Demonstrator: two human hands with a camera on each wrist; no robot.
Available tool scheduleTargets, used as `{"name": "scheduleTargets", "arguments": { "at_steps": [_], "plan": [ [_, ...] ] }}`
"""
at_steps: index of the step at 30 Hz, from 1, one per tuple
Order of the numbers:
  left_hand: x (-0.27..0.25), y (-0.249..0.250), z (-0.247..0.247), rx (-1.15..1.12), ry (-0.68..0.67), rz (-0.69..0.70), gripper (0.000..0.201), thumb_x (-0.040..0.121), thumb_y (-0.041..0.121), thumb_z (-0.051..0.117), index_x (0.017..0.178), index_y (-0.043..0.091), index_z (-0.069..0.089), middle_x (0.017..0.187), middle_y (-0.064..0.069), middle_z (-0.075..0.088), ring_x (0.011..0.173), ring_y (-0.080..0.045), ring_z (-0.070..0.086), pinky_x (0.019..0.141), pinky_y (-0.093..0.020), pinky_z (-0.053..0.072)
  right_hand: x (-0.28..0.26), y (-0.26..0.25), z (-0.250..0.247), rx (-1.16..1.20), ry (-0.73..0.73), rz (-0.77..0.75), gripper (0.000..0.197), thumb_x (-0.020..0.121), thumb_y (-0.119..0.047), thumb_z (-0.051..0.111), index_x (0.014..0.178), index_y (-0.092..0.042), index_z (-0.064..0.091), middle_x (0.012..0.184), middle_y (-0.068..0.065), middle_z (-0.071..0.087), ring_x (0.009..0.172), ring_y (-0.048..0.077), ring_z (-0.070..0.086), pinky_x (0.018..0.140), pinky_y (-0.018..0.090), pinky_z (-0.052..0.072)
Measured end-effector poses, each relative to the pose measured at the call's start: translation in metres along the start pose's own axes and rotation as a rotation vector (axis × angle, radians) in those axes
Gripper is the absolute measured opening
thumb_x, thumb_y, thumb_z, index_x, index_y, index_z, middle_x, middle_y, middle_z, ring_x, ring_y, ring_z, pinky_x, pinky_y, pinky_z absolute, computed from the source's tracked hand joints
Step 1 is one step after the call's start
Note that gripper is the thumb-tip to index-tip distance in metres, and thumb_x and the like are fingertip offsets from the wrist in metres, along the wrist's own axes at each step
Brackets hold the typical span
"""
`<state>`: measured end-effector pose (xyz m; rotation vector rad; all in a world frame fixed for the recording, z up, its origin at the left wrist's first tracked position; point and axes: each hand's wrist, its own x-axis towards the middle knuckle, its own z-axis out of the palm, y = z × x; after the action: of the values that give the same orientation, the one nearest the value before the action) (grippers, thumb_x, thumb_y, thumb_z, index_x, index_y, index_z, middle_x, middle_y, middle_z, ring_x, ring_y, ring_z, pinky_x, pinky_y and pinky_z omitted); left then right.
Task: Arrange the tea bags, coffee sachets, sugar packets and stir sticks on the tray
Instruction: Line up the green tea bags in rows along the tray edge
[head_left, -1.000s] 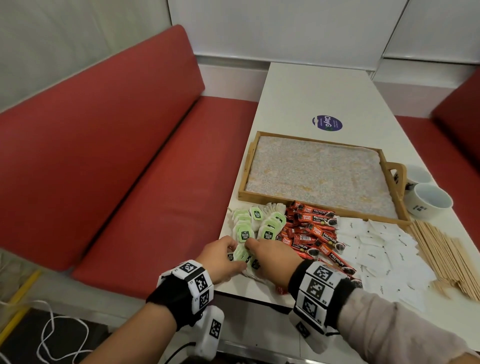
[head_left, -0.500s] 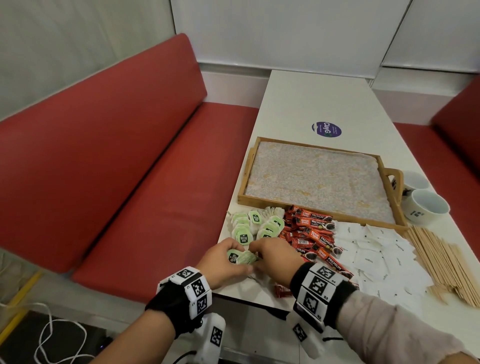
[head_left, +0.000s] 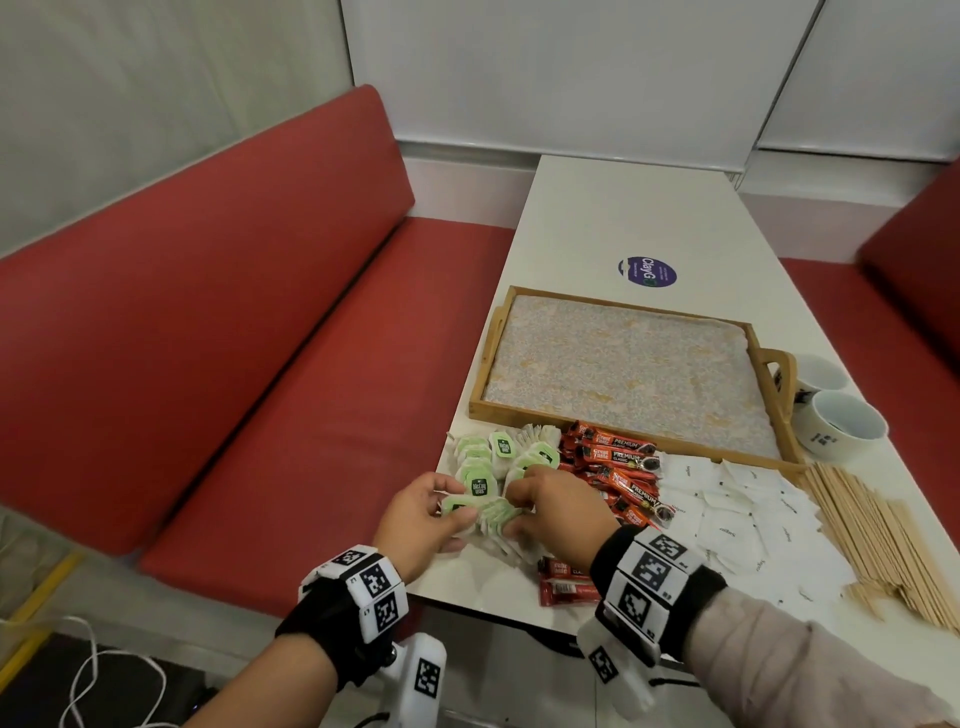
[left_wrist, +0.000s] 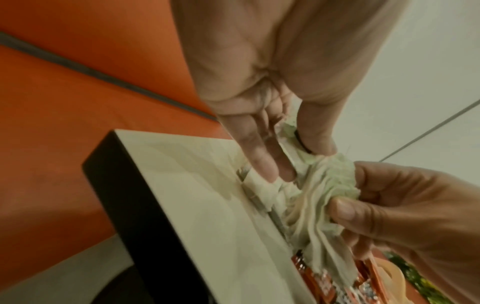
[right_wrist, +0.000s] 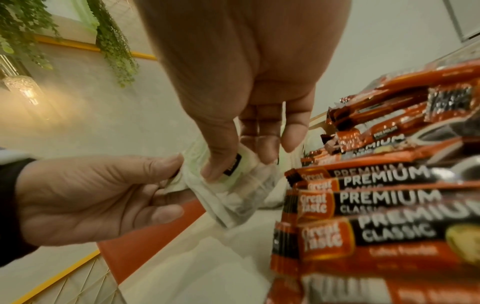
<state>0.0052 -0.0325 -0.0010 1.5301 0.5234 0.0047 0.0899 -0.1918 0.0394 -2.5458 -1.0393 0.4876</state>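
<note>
**Two hands gather a bundle of tea bags at the table's near edge**

Head view: both hands meet at 6 o'clock of the tray (head_left: 631, 447), which holds nothing yet. The left hand (head_left: 423, 519) and right hand (head_left: 556, 506) pinch one bunch of tea bags (head_left: 480, 512) between them, probably squaring it before it is carried over. More loose tea bags (head_left: 501, 452) lie just beyond, at 12 o'clock of the hands. Coffee sachets (head_left: 618, 467), sugar packets (head_left: 737, 509) and stir sticks (head_left: 878, 535) run toward 3 o'clock, sorted by kind, none on the tray.

Left wrist view: it alone shows the bags fanned like pages, the right hand's fingers (left_wrist: 340, 209) curled around one end, the left's thumb and fingers clamping the other.

Right wrist view: it adds the left hand's fingers cupping the bunch from below, a label under the right thumb, and sachet lettering close at 3 o'clock.
</note>
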Motion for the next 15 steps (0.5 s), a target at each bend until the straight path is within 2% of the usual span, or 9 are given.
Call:
{"name": "scheduleTargets", "arguments": {
  "at_steps": [1, 2, 4, 6, 9, 11, 13, 15],
  "plan": [
    [0.0, 0.002, -0.001, -0.025, 0.027, 0.017, 0.02, 0.084, -0.002, 0.065, 0.093, 0.012, 0.054, 0.095, -0.011, 0.067, 0.077, -0.018, 0.062, 0.06, -0.026, 0.057, 0.0, 0.002, -0.003, 0.019, 0.01, 0.01, 0.019, 0.083, -0.031, 0.069, 0.097, -0.02, 0.068, 0.09, -0.005, 0.047, 0.082, 0.014, 0.047, 0.068, 0.025, 0.033],
    [0.001, 0.004, -0.002, -0.046, 0.055, 0.033, 0.017, 0.085, -0.001, 0.065, 0.092, 0.012, 0.055, 0.09, -0.009, 0.067, 0.076, -0.017, 0.062, 0.059, -0.026, 0.057, 0.0, 0.005, -0.005, 0.042, 0.02, 0.03, 0.021, 0.082, -0.032, 0.07, 0.099, -0.019, 0.068, 0.091, -0.005, 0.047, 0.083, 0.014, 0.048, 0.069, 0.025, 0.034],
    [0.003, 0.007, -0.002, -0.067, 0.114, 0.062, 0.013, 0.084, 0.002, 0.067, 0.089, 0.01, 0.058, 0.081, -0.006, 0.064, 0.071, -0.015, 0.061, 0.062, -0.027, 0.057, 0.0, 0.007, -0.012, 0.071, 0.05, 0.044, 0.016, 0.081, -0.034, 0.071, 0.09, -0.021, 0.066, 0.089, -0.007, 0.05, 0.085, 0.015, 0.052, 0.07, 0.026, 0.038],
    [0.006, 0.011, -0.002, -0.095, 0.148, 0.069, 0.009, 0.083, 0.004, 0.068, 0.084, 0.009, 0.062, 0.076, -0.004, 0.065, 0.068, -0.012, 0.061, 0.066, -0.029, 0.058, 0.0, 0.012, -0.017, 0.117, 0.076, 0.068, 0.016, 0.081, -0.033, 0.072, 0.078, -0.023, 0.059, 0.079, -0.014, 0.049, 0.081, 0.013, 0.052, 0.066, 0.025, 0.038],
    [0.011, 0.018, 0.001, -0.185, 0.163, 0.05, 0.006, 0.082, 0.002, 0.068, 0.082, 0.008, 0.066, 0.091, -0.013, 0.069, 0.079, -0.021, 0.065, 0.074, -0.036, 0.058, -0.001, 0.016, -0.023, 0.203, 0.102, 0.112, 0.026, 0.081, -0.032, 0.072, 0.068, -0.03, 0.051, 0.07, -0.018, 0.05, 0.07, 0.005, 0.052, 0.064, 0.021, 0.038],
    [0.013, 0.025, 0.006, -0.239, 0.158, 0.031, 0.007, 0.085, 0.003, 0.065, 0.084, 0.009, 0.068, 0.095, -0.011, 0.069, 0.083, -0.022, 0.066, 0.073, -0.034, 0.058, -0.002, 0.015, -0.027, 0.257, 0.11, 0.111, 0.031, 0.081, -0.032, 0.072, 0.061, -0.034, 0.049, 0.067, -0.018, 0.053, 0.064, 0.001, 0.051, 0.063, 0.022, 0.04],
    [0.016, 0.033, 0.011, -0.26, 0.133, 0.029, 0.008, 0.089, 0.006, 0.061, 0.089, 0.01, 0.068, 0.097, -0.009, 0.07, 0.086, -0.022, 0.066, 0.069, -0.03, 0.058, -0.003, 0.013, -0.034, 0.324, 0.126, 0.106, 0.023, 0.081, -0.03, 0.072, 0.064, -0.031, 0.057, 0.07, -0.012, 0.062, 0.066, 0.008, 0.057, 0.067, 0.028, 0.048],
    [0.017, 0.041, 0.017, -0.254, 0.102, 0.04, 0.011, 0.093, 0.012, 0.057, 0.095, 0.012, 0.068, 0.102, -0.01, 0.069, 0.093, -0.025, 0.066, 0.069, -0.029, 0.059, -0.004, 0.01, -0.04, 0.394, 0.148, 0.086, 0.013, 0.081, -0.027, 0.073, 0.072, -0.02, 0.066, 0.076, -0.003, 0.068, 0.073, 0.016, 0.063, 0.072, 0.034, 0.052]
  ]
}}
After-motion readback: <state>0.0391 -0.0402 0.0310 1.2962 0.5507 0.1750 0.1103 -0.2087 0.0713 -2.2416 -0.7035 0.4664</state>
